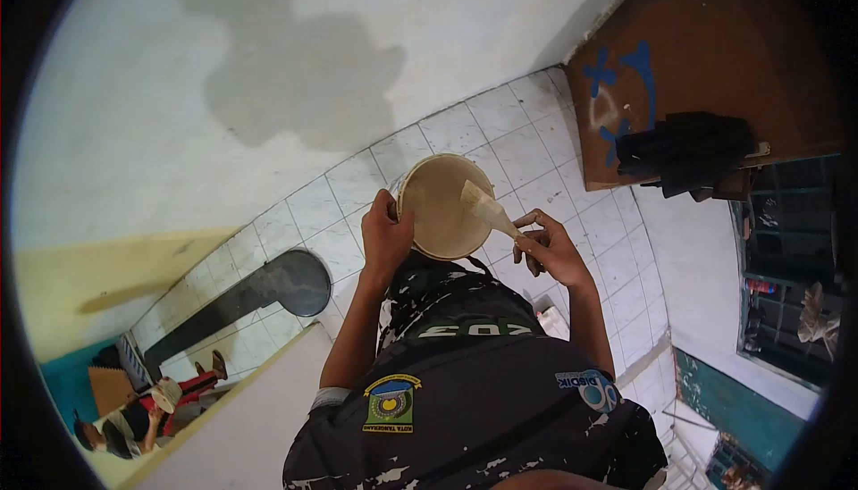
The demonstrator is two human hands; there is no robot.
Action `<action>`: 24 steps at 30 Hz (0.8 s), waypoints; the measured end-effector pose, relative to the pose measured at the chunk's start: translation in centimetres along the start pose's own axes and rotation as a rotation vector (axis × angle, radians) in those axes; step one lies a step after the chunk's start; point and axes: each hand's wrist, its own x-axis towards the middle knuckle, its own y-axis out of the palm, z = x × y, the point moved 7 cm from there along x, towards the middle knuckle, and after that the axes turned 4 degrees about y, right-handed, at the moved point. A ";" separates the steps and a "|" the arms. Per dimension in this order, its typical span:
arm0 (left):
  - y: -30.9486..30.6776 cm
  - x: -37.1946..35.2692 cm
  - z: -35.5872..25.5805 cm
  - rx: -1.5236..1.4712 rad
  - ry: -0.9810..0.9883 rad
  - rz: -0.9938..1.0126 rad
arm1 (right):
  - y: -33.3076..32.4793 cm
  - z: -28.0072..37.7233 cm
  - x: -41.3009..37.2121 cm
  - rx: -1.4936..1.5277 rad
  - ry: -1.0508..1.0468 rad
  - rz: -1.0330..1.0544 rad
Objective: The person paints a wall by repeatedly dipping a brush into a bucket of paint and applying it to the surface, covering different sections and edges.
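Note:
My left hand (387, 235) grips the rim of a round paint bucket (405, 188) at its left side, the thumb lying inside the edge. Pale, cream-coloured paint coats the inside of the bucket. In my right hand (554, 253) is a paintbrush (487, 208), pinched by its handle between thumb and fingers. Its bristles, covered in the same pale paint, point up and left over the bucket's opening. The fingers of my right hand have paint smears on them.
A pale wall (313, 52) stands ahead, above white floor tiles (545, 146). Dark cloth (686, 152) hangs by a brown board (715, 52) at right. On the left are a black round-ended surface (299, 283) and another person (134, 423) holding a container.

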 end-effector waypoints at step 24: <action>16.8 35.7 -9.1 0.074 0.289 0.351 | -17.8 13.4 20.2 0.048 -0.001 -0.285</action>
